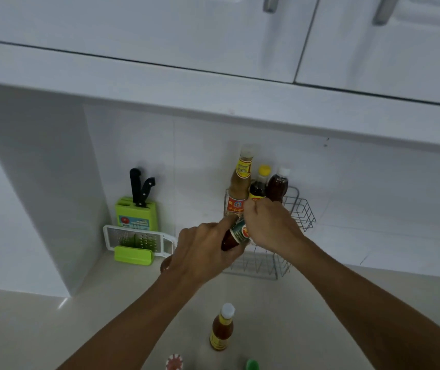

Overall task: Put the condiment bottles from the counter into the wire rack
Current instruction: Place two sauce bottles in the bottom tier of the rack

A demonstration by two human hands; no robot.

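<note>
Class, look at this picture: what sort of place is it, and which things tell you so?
Most likely a home kitchen. A green knife block stands on a pale counter under white cabinets, and condiment bottles sit in a wire rack by the wall.

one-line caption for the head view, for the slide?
Left hand lowers a dark bottle toward the wire rack, right hand beside it; one orange bottle waits on the counter.
</note>
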